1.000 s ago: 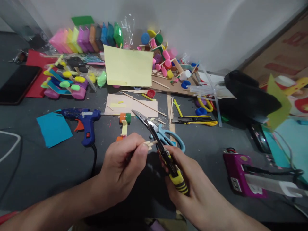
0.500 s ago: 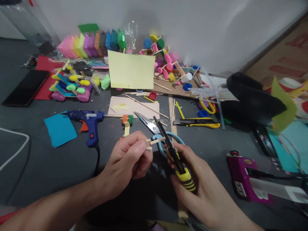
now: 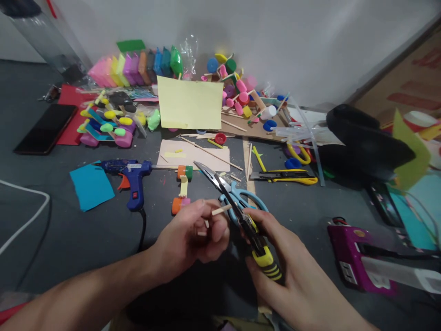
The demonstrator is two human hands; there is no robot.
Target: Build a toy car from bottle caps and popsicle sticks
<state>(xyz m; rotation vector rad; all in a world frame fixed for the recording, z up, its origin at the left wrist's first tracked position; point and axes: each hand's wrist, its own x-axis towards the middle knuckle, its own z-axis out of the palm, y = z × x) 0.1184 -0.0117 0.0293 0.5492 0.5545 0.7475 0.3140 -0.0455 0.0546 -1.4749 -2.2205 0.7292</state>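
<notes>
Your left hand (image 3: 193, 234) has its fingers curled; its grip is grasping short wooden pieces (image 3: 202, 233) in the palm and, at the fingertips, a short stick (image 3: 220, 210). The far end of that stick meets the dark upper part of the black-and-yellow tool (image 3: 252, 234); whether the tool bites on it cannot be determined. Your right hand (image 3: 280, 259) is clenched around the tool's handle, which slants up and to the left, above the counter (image 3: 296, 207).

Behind the tool, blue-handled scissors (image 3: 209, 174) lie with blades toward the pale pink card (image 3: 213, 158); contact between tool and scissors cannot be confirmed. Just beyond your left hand stands a small orange-ended assembly (image 3: 183, 186), joined by a pale yellow strip. To its left, a blue glue gun (image 3: 136, 179) rests on its side, nozzle over a blue paper sheet (image 3: 92, 187). To the right of the scissors you have a yellow-and-black cutter knife (image 3: 289, 175), laid across the lower end of a yellow stick (image 3: 257, 157).
</notes>
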